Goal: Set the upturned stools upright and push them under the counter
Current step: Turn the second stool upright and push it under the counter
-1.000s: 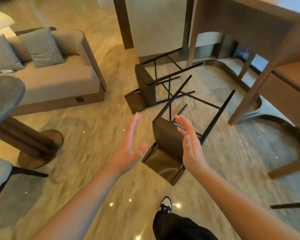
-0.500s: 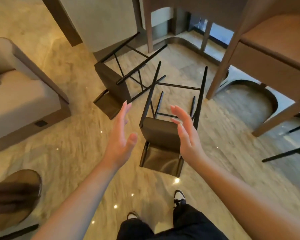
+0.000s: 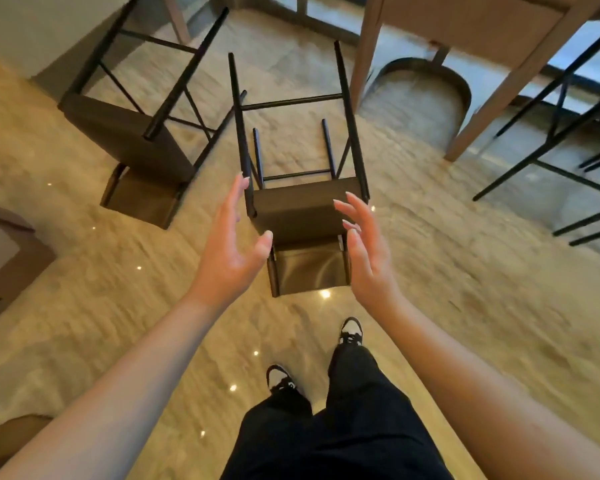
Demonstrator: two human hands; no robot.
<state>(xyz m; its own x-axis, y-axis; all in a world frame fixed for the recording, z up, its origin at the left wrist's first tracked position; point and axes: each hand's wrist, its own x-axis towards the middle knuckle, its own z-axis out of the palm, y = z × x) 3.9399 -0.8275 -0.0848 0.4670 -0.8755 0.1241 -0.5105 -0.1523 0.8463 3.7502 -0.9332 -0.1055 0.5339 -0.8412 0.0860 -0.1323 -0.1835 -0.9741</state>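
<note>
Two brown stools with thin black legs lie tipped over on the marble floor. The near stool (image 3: 300, 211) lies straight ahead, its backrest flat on the floor and its legs pointing away from me. The second stool (image 3: 129, 140) lies to its left at an angle. My left hand (image 3: 231, 252) hovers open beside the near stool's left edge, and my right hand (image 3: 366, 251) hovers open beside its right edge. Neither hand touches the stool. The wooden counter (image 3: 465, 26) stands at the upper right on angled legs.
Upright stools with black legs (image 3: 548, 133) stand under the counter at the far right. A sofa corner (image 3: 4, 244) sits at the left edge. A dark curved floor inlay (image 3: 426, 67) runs beneath the counter. My legs and shoes (image 3: 350, 332) are just behind the near stool.
I have stepped closer, so both stools now lie larger and nearer. My two open hands have come down to either side of the near stool's seat.
</note>
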